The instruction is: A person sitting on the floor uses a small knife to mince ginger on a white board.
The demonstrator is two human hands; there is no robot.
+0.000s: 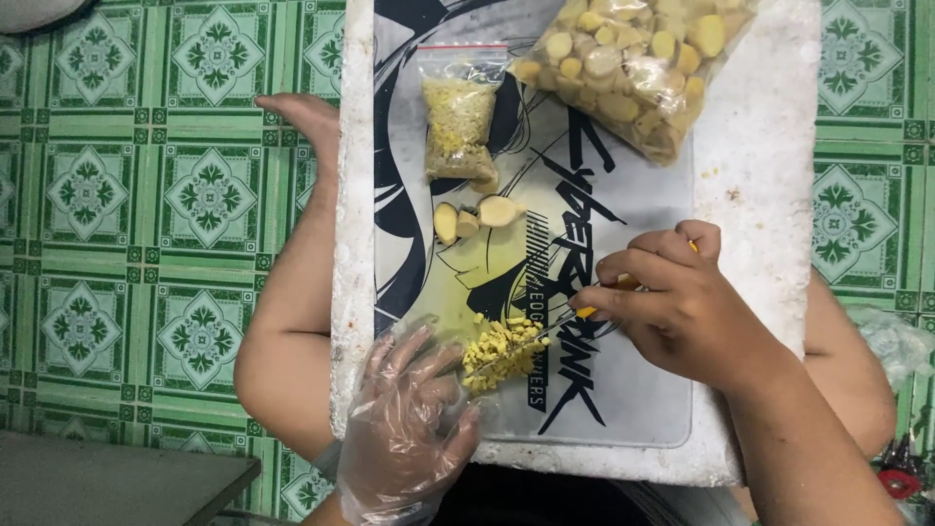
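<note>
Your left hand wears a thin, clear plastic glove, all crinkly and loose, ending at the wrist. Your right hand wears nothing. Both your arms have no sleeves.

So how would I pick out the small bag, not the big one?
Start at the white foam board across the person's lap, with a printed mat on top. At the mat's far edge lie two clear bags. The small zip bag is the left one, holding finely chopped yellow bits, while the large bag holds whole pale slices.
</note>
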